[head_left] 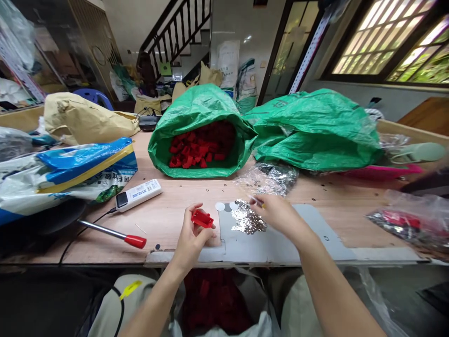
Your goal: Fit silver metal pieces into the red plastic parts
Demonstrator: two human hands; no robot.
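Observation:
My left hand (191, 236) is closed around a small red plastic housing (202, 218), its hollow side facing up. To the right, my right hand (277, 213) pinches a thin, light-coloured tool (257, 201) with a bit of yellow near the fingers; its exact kind is too small to tell. The tool is over the upper right edge of a pile of small shiny metal pieces (247, 220). That pile lies on a grey mat (280, 245). Pale round discs (220, 206) lie at the mat's upper left corner.
Behind the hands, a green woven sack (199, 105) opens toward me, full of red parts (196, 150). Another green sack (315, 131) lies to its right. At left are a white handheld device (140, 194) and a red-tipped lever (135, 241). More red parts (213, 299) fill a bag below the table edge.

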